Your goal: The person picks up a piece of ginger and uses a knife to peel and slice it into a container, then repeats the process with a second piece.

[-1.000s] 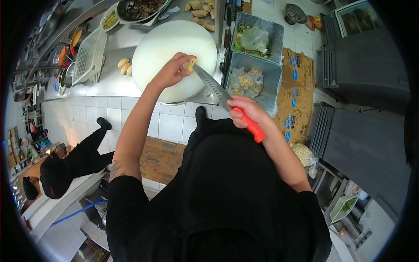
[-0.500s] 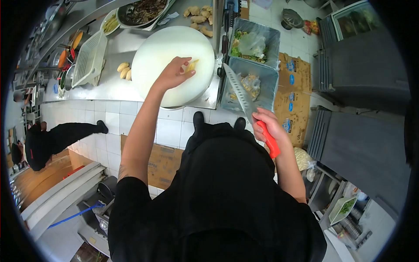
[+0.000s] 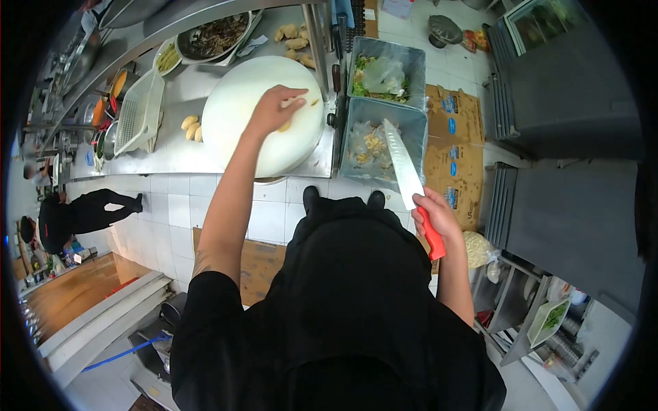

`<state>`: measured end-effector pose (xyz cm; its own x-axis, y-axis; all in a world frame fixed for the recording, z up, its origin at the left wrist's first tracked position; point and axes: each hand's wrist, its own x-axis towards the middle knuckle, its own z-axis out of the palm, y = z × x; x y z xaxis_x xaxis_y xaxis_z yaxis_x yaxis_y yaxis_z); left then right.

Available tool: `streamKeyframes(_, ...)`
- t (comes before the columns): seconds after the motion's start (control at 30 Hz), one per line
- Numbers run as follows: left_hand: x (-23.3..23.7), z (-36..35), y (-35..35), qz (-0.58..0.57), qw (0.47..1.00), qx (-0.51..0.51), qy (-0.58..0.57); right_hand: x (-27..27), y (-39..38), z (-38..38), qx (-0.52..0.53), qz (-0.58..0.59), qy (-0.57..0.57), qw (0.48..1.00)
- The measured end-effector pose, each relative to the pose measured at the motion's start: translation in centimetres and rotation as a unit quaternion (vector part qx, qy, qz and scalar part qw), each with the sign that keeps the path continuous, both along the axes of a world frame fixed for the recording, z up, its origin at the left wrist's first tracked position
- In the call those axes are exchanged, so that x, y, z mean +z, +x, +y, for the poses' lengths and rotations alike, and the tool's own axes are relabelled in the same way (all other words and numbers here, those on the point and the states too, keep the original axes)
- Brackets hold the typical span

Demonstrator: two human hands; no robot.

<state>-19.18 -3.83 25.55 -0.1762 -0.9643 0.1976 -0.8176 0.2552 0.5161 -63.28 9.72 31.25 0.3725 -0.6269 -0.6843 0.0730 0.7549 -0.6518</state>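
Note:
My left hand [image 3: 276, 109] is over the round white cutting board [image 3: 240, 103], thumb and forefinger stretched out and apart. A small yellowish piece [image 3: 285, 126] lies just below its palm, and another yellowish scrap [image 3: 314, 103] is right of the fingertips. My right hand [image 3: 439, 218] grips a kitchen knife by its red handle [image 3: 432, 236]. The knife's blade [image 3: 404, 164] points up and away, its tip over the near grey bin [image 3: 419, 147], which holds a plastic liner and pale scraps. Two or three peeled pale pieces [image 3: 191, 127] sit left of the board.
Ginger roots [image 3: 296, 43] lie behind the board. A pan of dark food [image 3: 214, 38] and a white basket [image 3: 140, 113] stand on the steel counter [image 3: 185, 154]. The far bin [image 3: 387, 72] holds greens. Flattened cardboard [image 3: 456, 151] covers the floor at right. Another person [image 3: 89, 216] is at left.
The knife has swung more upright and shifted right, with its tip now over the near bin. My left hand stays over the board, where the yellowish pieces now lie apart. The other person's legs have moved.

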Motion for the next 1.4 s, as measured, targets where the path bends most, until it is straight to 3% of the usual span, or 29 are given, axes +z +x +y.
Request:
streamKeyframes(0.07,0.6,0.5,1.9,0.206,0.974,0.076,0.046,-0.4,-1.3,0.5,-0.011,0.014,-0.009,1.000)
streamKeyframes(0.1,0.2,0.8,3.4,0.174,0.981,0.084,-0.002,-0.7,-2.0,0.7,-0.023,0.030,-0.018,0.999)
streamKeyframes(0.17,-0.1,2.2,4.7,0.159,0.974,0.150,0.055,-1.3,-3.1,1.2,-0.034,0.047,-0.028,0.998)
streamKeyframes(0.27,0.6,4.2,2.1,0.073,0.980,0.148,0.108,-2.1,-3.7,1.4,-0.063,0.088,-0.038,0.993)
streamKeyframes(0.3,0.0,4.9,0.4,0.053,0.986,0.149,0.049,-2.5,-3.6,1.5,-0.060,0.088,-0.040,0.993)
streamKeyframes(0.37,-0.8,4.2,-1.6,-0.100,0.979,0.083,-0.158,-2.9,-3.4,1.3,-0.047,0.107,-0.050,0.992)
streamKeyframes(0.4,-0.6,3.5,-2.7,-0.099,0.978,0.086,-0.161,-2.7,-3.1,1.0,-0.044,0.109,-0.054,0.992)
streamKeyframes(0.47,0.0,1.8,-4.7,-0.096,0.988,0.117,-0.043,-2.3,-2.1,0.6,-0.009,0.099,-0.078,0.992)
streamKeyframes(0.5,-0.1,1.0,-5.4,-0.095,0.987,0.122,-0.044,-2.1,-1.7,0.4,-0.004,0.100,-0.080,0.992)
streamKeyframes(0.57,-0.2,-0.6,-6.4,0.002,0.995,0.054,0.085,-1.6,-1.2,0.0,0.017,0.109,-0.093,0.989)
streamKeyframes(0.6,-0.3,-0.8,-6.7,0.136,0.987,0.034,0.076,-1.6,-1.1,-0.2,0.017,0.110,-0.094,0.989)
streamKeyframes(0.63,-0.3,-0.8,-6.2,0.136,0.987,0.032,0.076,-1.7,-1.1,-0.2,0.009,0.108,-0.100,0.989)
streamKeyframes(0.7,-0.3,-0.6,-3.4,0.133,0.987,0.044,-0.077,-1.7,-1.4,0.1,-0.007,0.106,-0.103,0.989)
streamKeyframes(0.73,-0.4,-0.1,-1.8,0.174,0.981,0.084,-0.035,-1.5,-1.7,0.3,-0.019,0.109,-0.105,0.988)
streamKeyframes(0.83,0.1,2.7,2.6,0.084,0.974,0.201,0.063,-2.2,-2.9,1.4,-0.038,0.136,-0.104,0.985)
streamKeyframes(0.9,0.9,4.5,2.2,0.007,0.968,0.207,0.139,-2.8,-3.6,2.0,-0.041,0.160,-0.104,0.981)
streamKeyframes(1.03,0.3,6.2,0.1,-0.018,0.982,0.124,0.140,-3.7,-3.9,2.3,-0.043,0.181,-0.098,0.978)
streamKeyframes(1.1,-0.2,5.9,0.7,-0.020,0.998,-0.013,-0.052,-3.5,-3.7,2.1,-0.035,0.186,-0.104,0.976)
streamKeyframes(1.13,-0.5,6.0,0.8,-0.019,0.998,-0.011,-0.052,-3.3,-3.5,1.8,-0.026,0.189,-0.109,0.976)
streamKeyframes(1.23,0.6,6.3,0.7,0.012,0.996,0.036,-0.083,-3.6,-3.1,0.7,-0.010,0.189,-0.130,0.973)
streamKeyframes(1.3,0.8,6.5,0.9,0.162,0.967,0.181,0.083,-3.5,-2.7,0.4,-0.004,0.188,-0.143,0.972)
streamKeyframes(1.4,0.6,6.4,-0.8,0.147,0.959,0.219,0.106,-3.1,-2.1,0.2,-0.006,0.181,-0.148,0.972)
